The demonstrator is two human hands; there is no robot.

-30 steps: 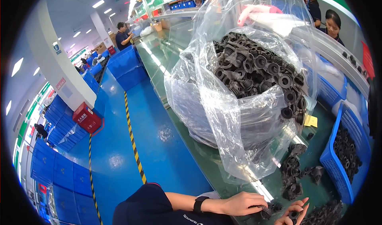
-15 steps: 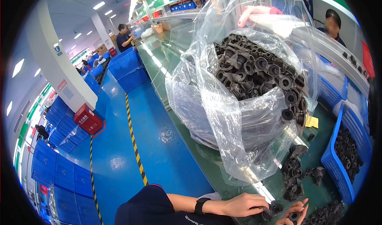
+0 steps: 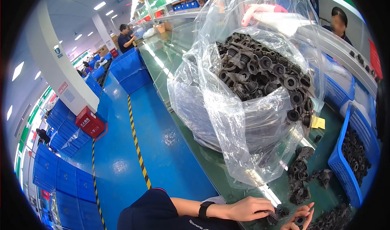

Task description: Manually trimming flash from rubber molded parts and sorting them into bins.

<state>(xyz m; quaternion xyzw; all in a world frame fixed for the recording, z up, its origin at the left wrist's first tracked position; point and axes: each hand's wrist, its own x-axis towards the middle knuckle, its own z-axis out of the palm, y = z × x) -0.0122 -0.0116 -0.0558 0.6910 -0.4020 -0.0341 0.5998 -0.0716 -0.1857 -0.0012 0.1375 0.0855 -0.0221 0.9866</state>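
At the bottom of the view, my left hand [image 3: 252, 209], with a black band on its wrist, has its fingers closed on a black ribbed rubber boot [image 3: 273, 218]. Just to the right, my right hand [image 3: 307, 214] curls around another black rubber boot [image 3: 300, 221], whose round open end faces up. The two hands are close together over the green table [image 3: 239, 195]. Past them lies a clump of black rubber boots joined by thin flash [image 3: 298, 177]. A large clear plastic bag [image 3: 243, 128] stands farther off, filled with similar black boots [image 3: 264, 67].
A blue perforated basket [image 3: 335, 161] at the right holds black rings. Dark scraps [image 3: 335, 218] lie beside my right hand. A yellow note [image 3: 318, 123] sits near the bag. Blue crates [image 3: 130, 69] stand by the table's left edge. One person [image 3: 126, 39] works beyond; another [image 3: 339, 24] is at far right.
The view has shifted very slightly. Both hands keep their places and their hold on the rubber boots.
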